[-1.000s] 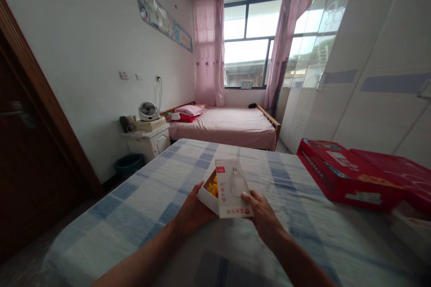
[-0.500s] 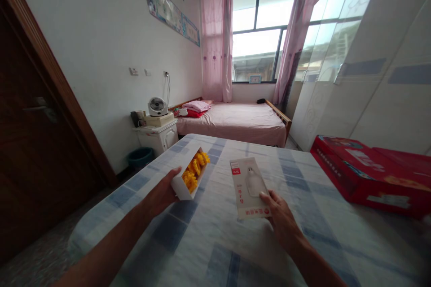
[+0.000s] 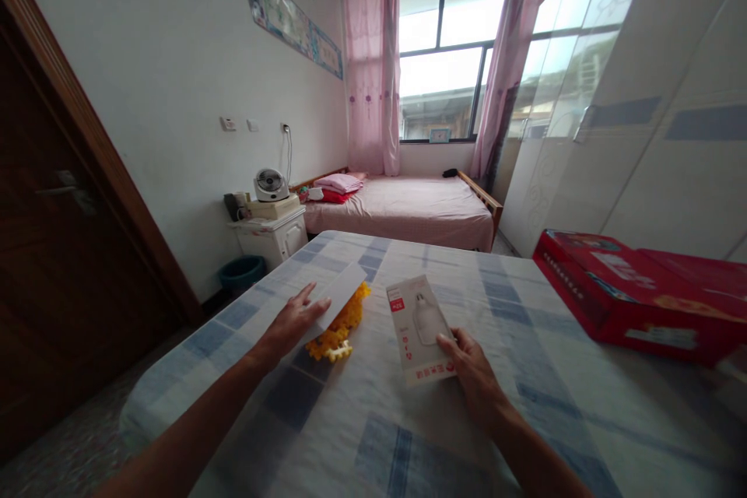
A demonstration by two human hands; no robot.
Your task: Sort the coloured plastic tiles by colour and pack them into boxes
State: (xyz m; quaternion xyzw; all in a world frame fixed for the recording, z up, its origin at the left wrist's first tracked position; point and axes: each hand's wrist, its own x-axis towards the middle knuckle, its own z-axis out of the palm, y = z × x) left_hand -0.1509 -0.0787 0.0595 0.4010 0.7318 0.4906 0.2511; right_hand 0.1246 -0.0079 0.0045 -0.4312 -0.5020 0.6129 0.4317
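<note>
My left hand (image 3: 292, 320) grips a white box tray (image 3: 338, 294) that is tipped upside down over the bed. Yellow plastic pieces (image 3: 341, 329) spill out from under it into a pile on the blue checked bedsheet (image 3: 373, 420). My right hand (image 3: 470, 366) holds the flat white box lid (image 3: 417, 329) by its near edge, just above the sheet and to the right of the pile. The lid shows a printed picture and red marks.
Two red flat cartons (image 3: 636, 294) lie on the bed at the right, against a white wardrobe (image 3: 671, 132). Beyond are a pink bed (image 3: 408, 210), a white nightstand with a small fan (image 3: 271, 185), a green bin (image 3: 241, 272) and a brown door (image 3: 52, 202) on the left.
The lid came off the tray and moved right with my right hand. My left hand carried the tray left, then turned it over, and the yellow pieces dropped onto the sheet.
</note>
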